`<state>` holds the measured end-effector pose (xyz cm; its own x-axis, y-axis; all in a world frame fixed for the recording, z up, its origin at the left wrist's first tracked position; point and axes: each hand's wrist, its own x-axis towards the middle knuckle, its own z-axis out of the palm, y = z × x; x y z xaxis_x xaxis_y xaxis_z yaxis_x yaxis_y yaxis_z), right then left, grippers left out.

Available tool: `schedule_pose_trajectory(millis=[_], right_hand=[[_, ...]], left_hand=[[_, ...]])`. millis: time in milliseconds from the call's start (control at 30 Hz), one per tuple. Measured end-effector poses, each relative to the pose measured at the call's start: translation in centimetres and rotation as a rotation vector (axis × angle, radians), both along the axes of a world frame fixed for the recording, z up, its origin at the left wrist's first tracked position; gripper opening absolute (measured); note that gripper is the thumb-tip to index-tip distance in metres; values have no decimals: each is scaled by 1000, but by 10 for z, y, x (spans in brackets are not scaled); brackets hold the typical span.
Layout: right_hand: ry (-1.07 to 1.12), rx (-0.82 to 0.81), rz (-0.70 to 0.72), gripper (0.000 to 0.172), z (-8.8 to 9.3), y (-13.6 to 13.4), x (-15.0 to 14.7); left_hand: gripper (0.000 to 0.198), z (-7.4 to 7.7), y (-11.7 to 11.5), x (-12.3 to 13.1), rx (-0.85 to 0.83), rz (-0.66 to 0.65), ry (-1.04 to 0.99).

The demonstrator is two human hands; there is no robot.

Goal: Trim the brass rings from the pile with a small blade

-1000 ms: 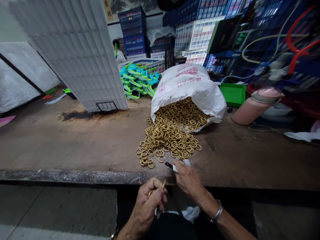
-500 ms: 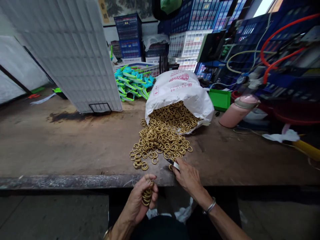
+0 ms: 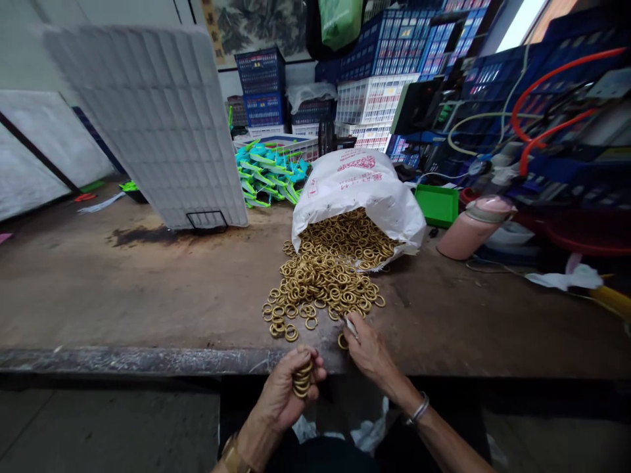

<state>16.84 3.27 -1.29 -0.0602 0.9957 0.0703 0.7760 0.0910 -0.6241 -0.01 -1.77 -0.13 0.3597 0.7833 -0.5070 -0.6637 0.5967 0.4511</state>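
Several brass-coloured rings point(image 3: 302, 380) are stacked in my left hand point(image 3: 288, 391), its fingers curled round them just in front of the table edge. My right hand point(image 3: 369, 351) is closed on a small tool point(image 3: 351, 328) with a pale handle, at the near side of the ring pile. One loose ring point(image 3: 342, 341) lies beside its fingers. The pile of rings point(image 3: 320, 282) spreads over the table from the mouth of a white sack point(image 3: 352, 177) with red print, which lies on its side. More rings show inside the sack.
On the brown table point(image 3: 207, 289) stand a pale ribbed panel point(image 3: 158, 125), green and turquoise parts point(image 3: 269, 174), a green tray point(image 3: 436, 205) and a pink bottle point(image 3: 468, 230). Stacked crates point(image 3: 374, 98) rise behind; red hoses point(image 3: 522, 112) hang at the right.
The view has tilted up a little, so the scene sits lower. My left hand still holds the rings, and my right hand with the tool has shifted slightly at the pile's near edge.
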Motion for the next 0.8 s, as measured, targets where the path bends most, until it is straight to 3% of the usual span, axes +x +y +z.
schedule_pose_trajectory(millis=[133,233,433,600,800], right_hand=[[400,-55,30,22,11,-2,-7],[548,-172,44,23,18,-8,-14],[657,-271,151,25,14,-16,-26],[657,-248,185,27,16,-20,-32],[627,-308,169,30,20,-20,-35]], left_hand=[[23,-1,2,5,117,56,152],[29,-1,4,9,204,124,266],[36,3,6,12,275,167,493],[33,0,5,11,285,167,610],[21,2,2,9,539,203,771]])
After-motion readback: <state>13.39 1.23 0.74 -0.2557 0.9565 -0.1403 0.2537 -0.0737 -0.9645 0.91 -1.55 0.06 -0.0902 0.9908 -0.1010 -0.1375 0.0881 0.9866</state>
